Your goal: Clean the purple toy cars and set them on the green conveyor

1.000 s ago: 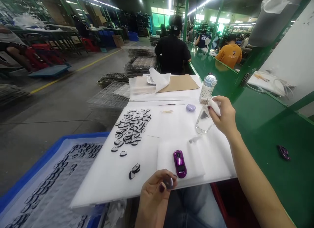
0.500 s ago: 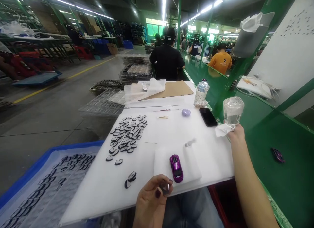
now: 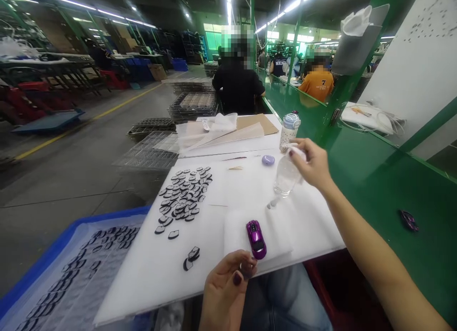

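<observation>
My right hand (image 3: 311,165) grips a clear plastic bottle (image 3: 284,180) together with a white cloth, holding it low over the white foam sheet (image 3: 246,188). My left hand (image 3: 226,283) is at the sheet's near edge, fingers pinched on a small dark piece (image 3: 245,270). A purple toy car (image 3: 256,239) lies on a small white foam pad just beyond the left hand. A heap of several black window-shaped pieces (image 3: 185,193) lies on the sheet to the left, with two more (image 3: 190,260) near the front.
A blue tray (image 3: 67,269) with several more black pieces sits at lower left. A spotted water bottle (image 3: 288,130), a lilac case (image 3: 268,160), cardboard and foam sheets lie beyond. Another purple car (image 3: 408,220) rests on the green bench. People sit ahead, backs turned.
My right hand had lifted the clear bottle up over the green bench; it has come back down over the white sheet, covering the black phone. The left hand has stayed put.
</observation>
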`<state>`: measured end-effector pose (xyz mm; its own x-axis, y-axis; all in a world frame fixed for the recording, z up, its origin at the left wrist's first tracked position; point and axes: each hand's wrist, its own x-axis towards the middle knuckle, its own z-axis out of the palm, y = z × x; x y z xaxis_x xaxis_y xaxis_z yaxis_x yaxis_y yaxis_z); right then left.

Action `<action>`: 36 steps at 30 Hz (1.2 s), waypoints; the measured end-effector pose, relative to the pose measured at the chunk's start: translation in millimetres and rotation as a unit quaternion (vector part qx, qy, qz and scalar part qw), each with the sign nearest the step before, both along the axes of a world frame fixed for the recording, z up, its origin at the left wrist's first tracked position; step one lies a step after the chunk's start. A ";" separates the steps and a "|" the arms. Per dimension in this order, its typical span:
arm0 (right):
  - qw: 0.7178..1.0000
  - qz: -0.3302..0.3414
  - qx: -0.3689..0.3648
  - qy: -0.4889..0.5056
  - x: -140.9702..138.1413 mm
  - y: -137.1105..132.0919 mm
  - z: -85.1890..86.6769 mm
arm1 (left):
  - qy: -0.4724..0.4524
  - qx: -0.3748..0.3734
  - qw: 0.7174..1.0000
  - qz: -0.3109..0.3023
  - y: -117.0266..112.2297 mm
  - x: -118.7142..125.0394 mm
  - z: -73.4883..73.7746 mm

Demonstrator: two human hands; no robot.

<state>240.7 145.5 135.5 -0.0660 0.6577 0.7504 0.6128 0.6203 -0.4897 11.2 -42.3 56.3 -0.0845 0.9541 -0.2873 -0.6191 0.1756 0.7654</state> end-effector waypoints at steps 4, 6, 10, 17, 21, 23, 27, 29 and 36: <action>0.991 -0.053 -0.047 0.117 10.4 -37.4 13.8 | 0.079 0.067 0.994 -0.024 -4.5 -3.9 3.9; 0.964 0.018 -0.194 0.181 14.1 -66.0 14.3 | 0.118 0.117 0.986 -0.019 -3.4 1.1 11.3; 0.869 0.190 -0.387 0.244 4.6 -116.3 2.8 | 0.203 0.199 0.955 -0.083 9.4 21.5 29.6; 0.821 0.237 -0.447 0.265 -7.5 -150.8 -29.6 | 0.141 0.226 0.942 -0.207 22.4 30.7 24.8; 0.852 0.189 -0.406 0.271 -16.2 -161.5 -40.1 | 0.092 0.211 0.959 -0.165 15.0 27.0 13.3; 0.862 0.136 -0.334 0.356 -24.7 -165.2 -41.3 | 0.038 0.194 0.972 -0.126 12.0 25.9 8.7; 0.871 0.101 -0.216 0.429 -42.8 -171.1 -43.5 | -0.080 0.125 0.983 -0.109 7.7 23.0 3.4; 0.927 0.104 -0.151 0.326 -50.3 -173.0 -45.4 | -0.099 0.105 0.984 -0.102 5.3 21.8 2.4; 0.989 0.110 0.061 -0.072 -69.1 -167.6 -39.9 | -0.078 0.089 0.991 -0.063 -0.9 22.0 -0.4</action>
<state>171.6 -22.2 95.6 -0.3107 0.5196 0.7959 0.5139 0.7962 -0.3192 33.2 -43.2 55.9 0.0702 0.9910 -0.1142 -0.7147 0.1299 0.6873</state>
